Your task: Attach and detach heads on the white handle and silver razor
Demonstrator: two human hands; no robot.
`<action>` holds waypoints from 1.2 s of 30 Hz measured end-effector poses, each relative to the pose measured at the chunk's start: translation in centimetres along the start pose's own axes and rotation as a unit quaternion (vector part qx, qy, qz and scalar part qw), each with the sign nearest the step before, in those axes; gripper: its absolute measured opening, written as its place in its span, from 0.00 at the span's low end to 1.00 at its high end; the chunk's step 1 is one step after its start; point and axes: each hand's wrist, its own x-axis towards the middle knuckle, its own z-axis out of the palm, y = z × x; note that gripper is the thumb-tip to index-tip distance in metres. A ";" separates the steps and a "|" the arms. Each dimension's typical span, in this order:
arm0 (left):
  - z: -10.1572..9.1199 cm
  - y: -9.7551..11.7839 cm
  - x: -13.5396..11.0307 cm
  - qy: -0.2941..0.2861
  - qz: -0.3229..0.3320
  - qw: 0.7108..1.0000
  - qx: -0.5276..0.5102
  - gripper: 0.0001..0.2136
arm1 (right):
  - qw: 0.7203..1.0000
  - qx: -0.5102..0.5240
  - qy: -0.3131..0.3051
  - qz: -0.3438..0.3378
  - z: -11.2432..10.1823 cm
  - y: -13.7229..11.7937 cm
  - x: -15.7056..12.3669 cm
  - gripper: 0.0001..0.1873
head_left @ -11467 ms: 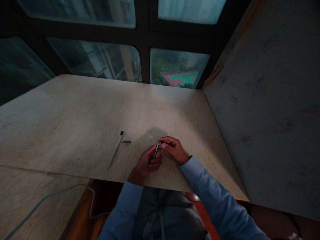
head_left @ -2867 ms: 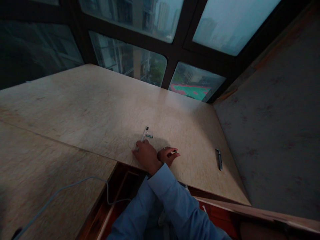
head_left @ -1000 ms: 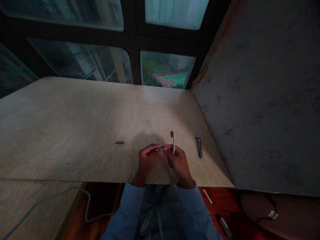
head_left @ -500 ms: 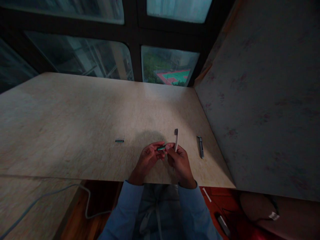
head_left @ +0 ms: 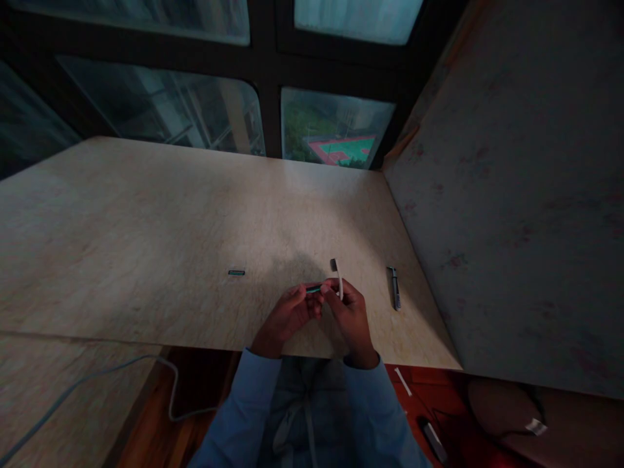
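Between my two hands is a small dark razor cartridge (head_left: 312, 289) with a green strip. My left hand (head_left: 288, 315) pinches its left end, and my right thumb and fingers touch its right end. My right hand (head_left: 348, 315) also holds a white toothbrush (head_left: 340, 278), its dark bristles pointing up and left; the lower handle is hidden in the palm. On the table to the left lies another dark cartridge (head_left: 236, 273) with a green strip. A razor (head_left: 395, 290) with a grey and black handle lies to the right of my hands.
The pale table (head_left: 160, 214) meets a window (head_left: 336, 127) at the back and a patterned wall panel (head_left: 511, 227) at right. A grey cable (head_left: 88, 378) crosses the lower left. Below the front edge, a black-and-white object (head_left: 433, 442) sits on the reddish floor.
The toothbrush has tilted left, its head now lower and closer to the cartridge. My left fingers have closed more around the cartridge. The view has shifted slightly.
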 end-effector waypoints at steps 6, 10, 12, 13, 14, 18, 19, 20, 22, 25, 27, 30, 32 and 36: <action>-0.1 0.0 0.0 0.004 -0.016 1.000 0.008 0.21 | 0.985 -0.138 -0.021 -0.098 -1.0 0.4 0.2 0.10; -0.2 -0.1 0.0 0.016 -0.018 1.000 0.013 0.21 | 0.965 -0.203 -0.029 -0.165 -1.8 0.9 0.4 0.09; -0.3 -0.2 0.0 0.022 -0.019 0.999 0.018 0.20 | 0.957 -0.218 -0.038 -0.186 -2.0 1.2 0.5 0.10; -0.3 -0.2 0.0 0.023 -0.018 0.999 0.016 0.20 | 0.954 -0.225 -0.042 -0.194 -2.1 1.3 0.5 0.10; -0.4 -0.3 0.1 0.022 -0.018 1.000 0.012 0.20 | 0.951 -0.229 -0.045 -0.203 -2.2 1.4 0.6 0.11; -0.7 -0.4 0.2 0.011 -0.021 1.000 -0.014 0.20 | 0.946 -0.222 -0.045 -0.231 -2.3 1.9 0.7 0.11; -0.7 -0.4 0.1 0.009 -0.022 1.000 -0.019 0.19 | 0.947 -0.218 -0.043 -0.232 -2.3 1.9 0.8 0.11; -0.7 -0.4 0.1 0.009 -0.021 0.999 -0.023 0.19 | 0.948 -0.216 -0.040 -0.229 -2.2 2.0 0.8 0.11; -0.7 -0.3 0.0 0.010 -0.020 0.999 -0.033 0.18 | 0.952 -0.212 -0.032 -0.218 -2.1 1.9 0.7 0.11; -0.5 -0.1 -0.1 0.011 -0.020 0.998 -0.057 0.17 | 0.961 -0.204 -0.019 -0.187 -1.9 1.5 0.5 0.11; -0.4 0.1 0.0 0.018 -0.022 0.997 -0.075 0.17 | 0.970 -0.192 -0.014 -0.150 -1.9 1.0 0.3 0.13; -0.1 0.4 0.1 0.033 -0.015 0.994 -0.101 0.18 | 0.981 -0.172 -0.030 -0.081 -2.2 0.2 -0.2 0.19; 0.1 0.5 0.2 0.037 -0.005 0.993 -0.115 0.19 | 0.985 -0.158 -0.061 -0.043 -2.4 -0.1 -0.6 0.20; 0.0 0.4 0.4 0.048 0.004 0.992 -0.116 0.19 | 0.981 -0.137 -0.135 0.003 -2.4 -0.4 -1.1 0.22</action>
